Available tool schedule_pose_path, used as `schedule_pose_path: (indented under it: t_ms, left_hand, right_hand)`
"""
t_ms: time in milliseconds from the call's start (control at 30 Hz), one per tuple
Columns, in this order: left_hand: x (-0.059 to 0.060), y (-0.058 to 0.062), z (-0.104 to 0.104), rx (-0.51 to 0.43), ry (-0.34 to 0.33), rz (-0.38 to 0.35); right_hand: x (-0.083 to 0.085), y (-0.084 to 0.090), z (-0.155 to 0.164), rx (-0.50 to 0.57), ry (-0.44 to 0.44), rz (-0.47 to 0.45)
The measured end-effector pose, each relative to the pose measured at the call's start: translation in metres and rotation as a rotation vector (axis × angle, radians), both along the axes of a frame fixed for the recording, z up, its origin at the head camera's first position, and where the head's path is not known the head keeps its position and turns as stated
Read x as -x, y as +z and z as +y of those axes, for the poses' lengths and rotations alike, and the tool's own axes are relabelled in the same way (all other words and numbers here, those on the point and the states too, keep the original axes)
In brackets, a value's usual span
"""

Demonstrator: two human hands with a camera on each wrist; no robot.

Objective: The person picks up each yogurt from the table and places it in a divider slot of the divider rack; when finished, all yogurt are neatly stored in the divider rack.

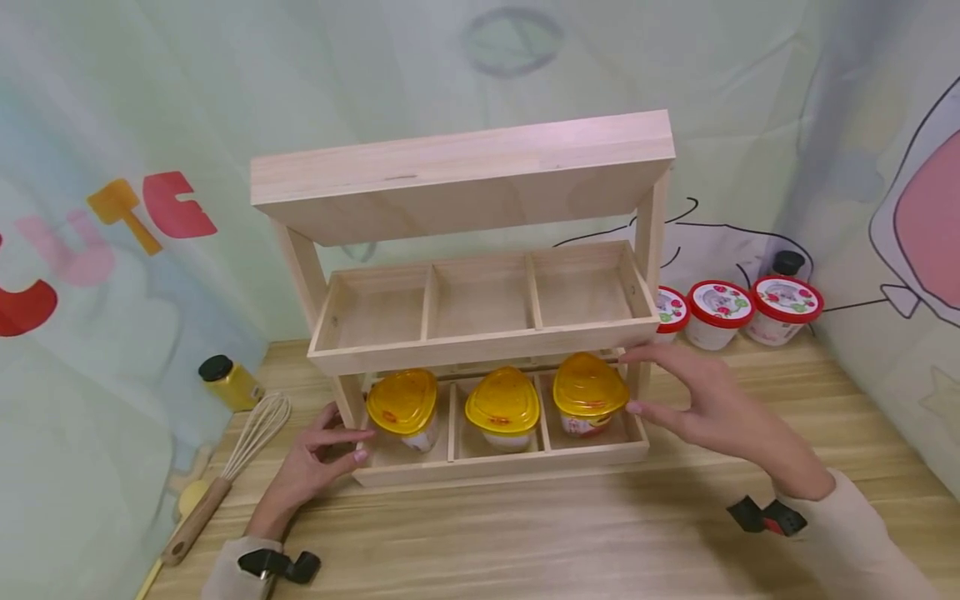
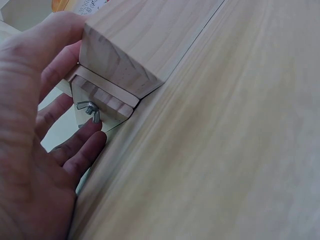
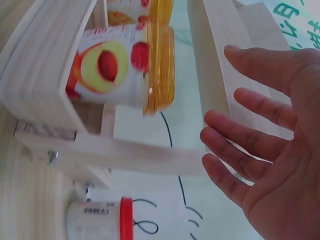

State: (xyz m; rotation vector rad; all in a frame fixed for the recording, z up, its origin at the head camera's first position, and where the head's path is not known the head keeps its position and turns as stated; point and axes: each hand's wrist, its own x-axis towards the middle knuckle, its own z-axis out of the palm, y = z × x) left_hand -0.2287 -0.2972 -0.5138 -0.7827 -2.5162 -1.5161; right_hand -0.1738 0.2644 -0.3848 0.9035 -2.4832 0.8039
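Wooden rack (image 1: 480, 333) stands on tabletop (image 1: 525, 542). Left hand (image 1: 315, 458) touches its bottom left corner, fingers relaxed. Right hand (image 1: 705, 400) flat by right post, fingers spread, steadying rack. Three yellow-lid cups (image 1: 504, 407) sit in bottom tray.

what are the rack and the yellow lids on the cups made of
The rack looks like pale unfinished wood: grain lines and bare matte boards show, with a metal wing nut at its foot. The yellow lids seem to be thin translucent plastic, glossy with moulded ridges.
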Motion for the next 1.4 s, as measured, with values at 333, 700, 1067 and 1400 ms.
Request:
schedule_pose_path:
  t_ms: [333,700,1067,1400]
  left_hand:
    - [-0.001,0.001,-0.001,-0.018,-0.012,-0.01]
    - [0.0,-0.001,0.0,-0.017,-0.017,-0.002]
    - [-0.002,0.001,0.0,-0.019,-0.011,-0.009]
    - [-0.001,0.001,-0.001,-0.005,-0.006,-0.002]
  right_hand:
    - [0.001,-0.005,0.021,0.053,-0.101,0.017]
    - [0.009,-0.015,0.039,0.081,-0.285,0.013]
    - [0.043,-0.018,0.049,0.079,-0.398,-0.173]
    - [0.077,-0.022,0.05,0.034,-0.374,-0.208]
